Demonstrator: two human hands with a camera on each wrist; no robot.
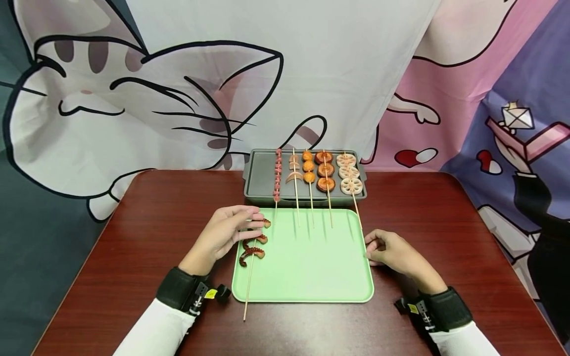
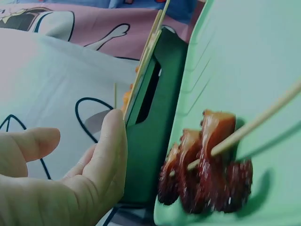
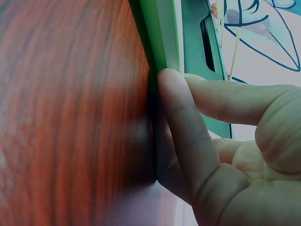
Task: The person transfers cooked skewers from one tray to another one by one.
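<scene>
A skewer of octopus tentacles [image 1: 253,252] lies along the left side of a light green tray [image 1: 311,272], its bare stick extending past the front edge. Over the tray's back left part hovers my left hand [image 1: 229,228], fingers extended and partly covering the upper tentacle. In the left wrist view this hand [image 2: 89,174] holds nothing and is apart from the tentacles [image 2: 214,165]. At the tray's right edge, my right hand [image 1: 394,253] has its fingers curled. The right wrist view shows its thumb and finger [image 3: 176,106] pinching the rim.
Behind the tray stands a grey grill pan [image 1: 258,180]. Across it lie a pink sausage skewer [image 1: 278,175], a skewer of pale brown pieces [image 1: 294,168], orange balls [image 1: 308,165], mushroom caps [image 1: 325,170] and lotus root slices [image 1: 349,172]; some sticks overhang the tray. A printed cloth [image 1: 338,74] hangs behind.
</scene>
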